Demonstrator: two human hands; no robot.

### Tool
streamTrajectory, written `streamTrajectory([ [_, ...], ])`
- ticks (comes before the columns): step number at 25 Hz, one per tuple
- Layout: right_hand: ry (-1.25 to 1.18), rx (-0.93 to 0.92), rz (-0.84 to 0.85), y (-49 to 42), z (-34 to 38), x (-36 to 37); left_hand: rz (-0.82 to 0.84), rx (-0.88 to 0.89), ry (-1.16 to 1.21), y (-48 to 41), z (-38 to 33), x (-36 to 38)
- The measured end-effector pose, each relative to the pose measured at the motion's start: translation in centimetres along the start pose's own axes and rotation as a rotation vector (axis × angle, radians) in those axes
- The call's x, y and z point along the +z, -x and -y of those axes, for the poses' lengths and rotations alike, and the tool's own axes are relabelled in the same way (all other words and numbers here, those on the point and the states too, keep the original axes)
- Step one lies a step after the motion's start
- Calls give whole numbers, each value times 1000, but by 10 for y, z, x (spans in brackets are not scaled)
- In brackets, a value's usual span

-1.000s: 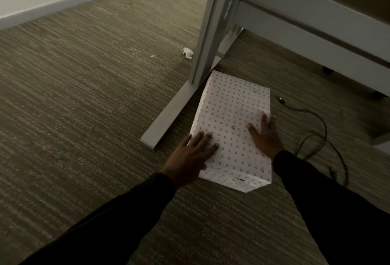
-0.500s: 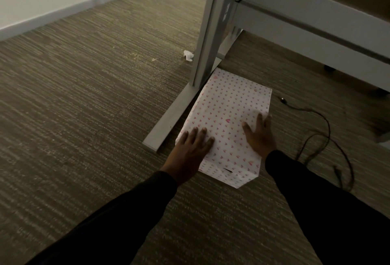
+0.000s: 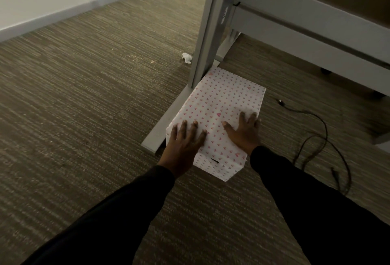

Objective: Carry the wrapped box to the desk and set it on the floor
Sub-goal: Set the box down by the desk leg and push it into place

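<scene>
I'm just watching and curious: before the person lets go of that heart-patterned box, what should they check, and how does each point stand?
1. Wrapped box down on the carpet: ok, it looks flat on the floor.
2. Box at the desk: ok, it lies right beside the desk leg and its foot; whether they touch, cannot tell.
3. Left hand free to lift: ok, flat on top, fingers spread, no grip.
4. Right hand free to lift: ok, palm flat on top near the right edge.
5. Black cable clear of the box: ok, it lies apart to the right.
6. Wrapping intact: cannot tell; a small dark gap shows on the near end.
</scene>
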State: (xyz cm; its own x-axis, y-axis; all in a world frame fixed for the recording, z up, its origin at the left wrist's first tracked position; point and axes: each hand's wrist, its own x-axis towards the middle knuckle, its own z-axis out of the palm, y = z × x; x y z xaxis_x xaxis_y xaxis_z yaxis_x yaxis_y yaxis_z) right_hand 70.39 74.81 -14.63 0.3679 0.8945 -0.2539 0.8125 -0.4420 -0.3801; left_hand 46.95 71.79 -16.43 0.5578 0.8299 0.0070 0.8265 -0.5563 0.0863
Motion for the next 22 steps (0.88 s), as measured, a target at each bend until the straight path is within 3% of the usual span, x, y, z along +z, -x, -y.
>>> streamTrajectory([
  [9, 151, -126, -80, 46, 8, 21, 43, -25, -35, -21, 7, -11],
  [16, 311, -251, 101, 61, -6, 12, 168, -31, -49, -22, 0, -22],
  [19, 411, -281, 43, 72, 2, 11, 85, 5, 12, -8, 2, -21],
  [22, 457, -433, -42, 93, 11, 11, 15, 14, 37, 21, 6, -17],
])
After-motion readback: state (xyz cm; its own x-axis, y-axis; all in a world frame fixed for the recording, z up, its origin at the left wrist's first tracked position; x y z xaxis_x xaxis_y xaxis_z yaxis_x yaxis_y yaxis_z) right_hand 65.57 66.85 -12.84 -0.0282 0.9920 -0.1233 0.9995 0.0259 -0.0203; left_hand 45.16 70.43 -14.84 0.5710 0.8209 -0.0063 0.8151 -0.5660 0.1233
